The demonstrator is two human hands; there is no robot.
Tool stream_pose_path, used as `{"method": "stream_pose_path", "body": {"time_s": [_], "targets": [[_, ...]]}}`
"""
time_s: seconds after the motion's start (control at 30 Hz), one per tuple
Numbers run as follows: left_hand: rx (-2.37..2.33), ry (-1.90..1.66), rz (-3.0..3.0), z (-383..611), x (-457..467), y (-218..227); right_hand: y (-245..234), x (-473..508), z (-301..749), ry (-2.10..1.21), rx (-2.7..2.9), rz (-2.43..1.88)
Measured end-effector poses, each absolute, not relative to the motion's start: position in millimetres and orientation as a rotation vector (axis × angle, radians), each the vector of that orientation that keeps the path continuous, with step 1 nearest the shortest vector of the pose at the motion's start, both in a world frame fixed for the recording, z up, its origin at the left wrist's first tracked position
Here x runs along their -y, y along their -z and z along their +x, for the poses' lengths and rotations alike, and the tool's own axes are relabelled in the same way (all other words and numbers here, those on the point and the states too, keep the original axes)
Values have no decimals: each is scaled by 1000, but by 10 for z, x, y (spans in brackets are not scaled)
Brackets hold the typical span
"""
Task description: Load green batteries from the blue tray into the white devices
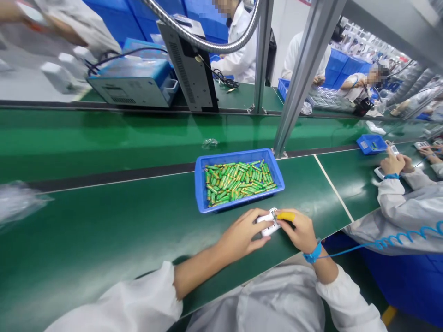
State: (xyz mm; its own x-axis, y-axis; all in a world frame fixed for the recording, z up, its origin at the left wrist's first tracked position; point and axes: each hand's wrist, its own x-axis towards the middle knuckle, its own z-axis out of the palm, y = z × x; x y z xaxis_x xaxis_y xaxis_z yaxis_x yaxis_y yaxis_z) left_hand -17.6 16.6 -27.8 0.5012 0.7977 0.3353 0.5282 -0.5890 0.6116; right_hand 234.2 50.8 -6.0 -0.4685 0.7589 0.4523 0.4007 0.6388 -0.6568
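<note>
A small white plastic device [269, 230] with an open recess lies in front of me over the green bench. My left hand [242, 234] grips it from the left, thumb at its near edge and fingers across its top. At its right side, my right hand [298, 227] is closed in a pinch, with a yellow finger cot [285, 216] on one finger. A bit of green shows at those fingertips, but what they pinch is mostly covered. Just beyond the hands stands a blue bin [200, 184] holding many green cylindrical batteries [238, 180].
A blue coiled cord [391, 240] runs right from my blue wrist strap [313, 253]. A metal post [301, 78] rises behind the bin. Clear plastic bags [20, 200] lie at left. A co-worker's hands [392, 163] work at right near a smaller blue bin [370, 144].
</note>
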Motion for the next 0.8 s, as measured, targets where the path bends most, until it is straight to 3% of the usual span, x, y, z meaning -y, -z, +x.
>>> {"method": "stream_pose_path", "body": {"time_s": [0.8], "targets": [[-1087,-886,2342,-174,-159,175,-7,-369,2431,-667,2214,-880]]}}
